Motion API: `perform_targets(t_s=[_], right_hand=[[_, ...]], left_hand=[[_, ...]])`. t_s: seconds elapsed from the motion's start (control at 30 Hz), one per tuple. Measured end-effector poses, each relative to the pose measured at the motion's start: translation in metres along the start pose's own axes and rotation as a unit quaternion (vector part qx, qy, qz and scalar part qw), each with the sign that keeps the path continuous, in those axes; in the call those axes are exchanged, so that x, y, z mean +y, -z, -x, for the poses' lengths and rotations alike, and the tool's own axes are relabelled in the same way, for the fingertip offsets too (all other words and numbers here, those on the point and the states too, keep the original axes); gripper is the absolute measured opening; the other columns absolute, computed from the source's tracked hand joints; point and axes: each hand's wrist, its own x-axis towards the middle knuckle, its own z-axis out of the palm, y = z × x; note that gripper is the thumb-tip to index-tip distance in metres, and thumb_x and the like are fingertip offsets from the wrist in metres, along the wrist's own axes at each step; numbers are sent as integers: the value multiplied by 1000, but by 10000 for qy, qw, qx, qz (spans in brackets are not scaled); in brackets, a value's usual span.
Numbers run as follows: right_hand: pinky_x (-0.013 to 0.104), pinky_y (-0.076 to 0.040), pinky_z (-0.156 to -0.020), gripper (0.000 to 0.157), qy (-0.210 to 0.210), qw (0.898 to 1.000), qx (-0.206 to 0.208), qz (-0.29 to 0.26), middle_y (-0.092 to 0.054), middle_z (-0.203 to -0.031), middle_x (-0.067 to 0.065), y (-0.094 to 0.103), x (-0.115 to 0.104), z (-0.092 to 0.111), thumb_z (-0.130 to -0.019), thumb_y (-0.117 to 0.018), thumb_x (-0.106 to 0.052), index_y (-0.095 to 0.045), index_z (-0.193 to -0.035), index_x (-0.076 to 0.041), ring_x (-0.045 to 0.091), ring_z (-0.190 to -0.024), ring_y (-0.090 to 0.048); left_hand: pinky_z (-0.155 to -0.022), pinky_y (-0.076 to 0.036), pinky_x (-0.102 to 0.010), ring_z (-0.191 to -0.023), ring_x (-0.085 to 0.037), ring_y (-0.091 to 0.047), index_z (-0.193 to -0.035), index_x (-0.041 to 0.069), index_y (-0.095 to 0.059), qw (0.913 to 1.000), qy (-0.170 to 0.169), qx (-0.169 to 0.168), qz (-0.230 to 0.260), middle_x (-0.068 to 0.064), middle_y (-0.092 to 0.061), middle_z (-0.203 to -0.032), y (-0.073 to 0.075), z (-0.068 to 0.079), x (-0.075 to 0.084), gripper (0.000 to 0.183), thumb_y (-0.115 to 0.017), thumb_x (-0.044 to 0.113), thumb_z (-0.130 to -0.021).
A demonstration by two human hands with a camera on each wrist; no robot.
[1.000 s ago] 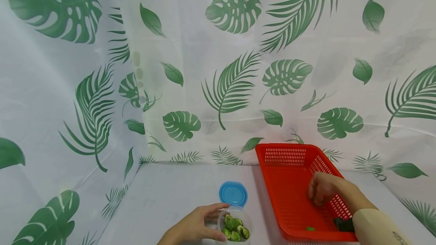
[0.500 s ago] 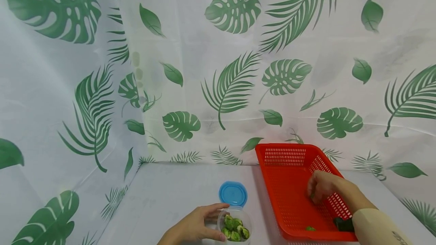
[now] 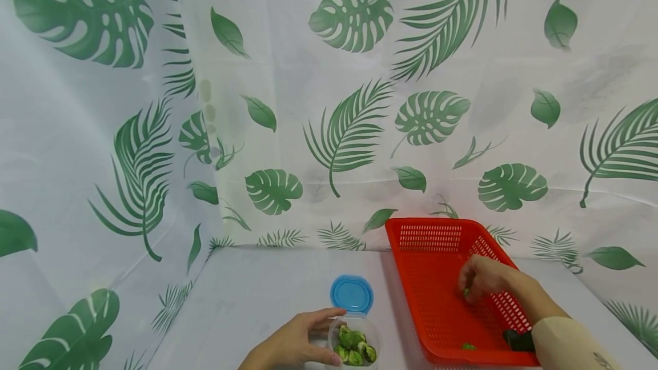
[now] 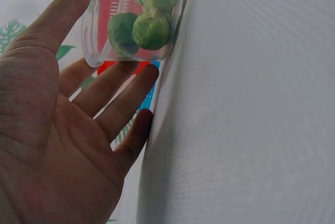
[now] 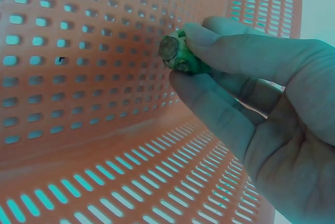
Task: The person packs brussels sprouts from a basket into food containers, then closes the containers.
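In the head view, a clear plastic tub point(image 3: 354, 336) holds several Brussels sprouts point(image 3: 356, 346). My left hand point(image 3: 295, 338) is beside it, thumb and spread fingers reaching to its side; the left wrist view has those fingers mostly straight against or close to the tub point(image 4: 99, 35). Over the inside of a red perforated basket point(image 3: 424, 313), my right hand point(image 3: 483, 278) pinches a small Brussels sprout point(image 5: 178, 54) between thumb and fingertips, its cut stem end facing the right wrist camera. Another small green piece point(image 3: 468, 346) lies in the basket's near end.
A blue lid point(image 3: 352, 293) lies flat on the white table point(image 3: 257, 290), just behind the tub. At the basket's near right corner is a dark object point(image 3: 518, 340), partly hidden by the right forearm. A leaf-printed sheet point(image 3: 329, 130) hangs behind and at the left.
The right hand has shifted slightly left and up within the basket, so the pinched Brussels sprout now shows in the head view. My left hand and the tub have stayed in place.
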Motion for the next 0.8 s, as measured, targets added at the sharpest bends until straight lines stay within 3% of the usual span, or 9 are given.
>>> perform_targets(t_s=[0.2, 0.47, 0.8], right_hand=[[41, -61, -81, 17, 19, 9998, 159, 123, -75, -95, 12, 0, -1, 0, -84, -84, -6, -77, -97, 0, 24, -84, -63], [32, -59, -73, 13, 370, 9993, 77, -13, -74, -92, 14, 3, -5, -1, -86, -81, -1, -75, -97, 2, 23, -82, -61], [30, -61, -76, 11, 658, 9969, 433, -47, -75, -93, 13, 7, -15, -2, -87, -82, -6, -76, -97, -5, 22, -83, -64]], left_hand=[[-102, -56, -30, -129, -7, -63, -156, 31, -48, 10000, 9, 7, 36, 5, -64, -146, -1, 0, 0, 68, -79, 29, -95], [-103, -55, -33, -131, -10, -62, -155, 33, -49, 10000, 63, 60, 48, 3, -63, -147, -1, 0, 0, 68, -79, 28, -95], [-103, -54, -29, -131, -7, -62, -155, 35, -49, 10000, 6, 14, -20, 2, -62, -148, 0, 0, -1, 67, -79, 29, -95]])
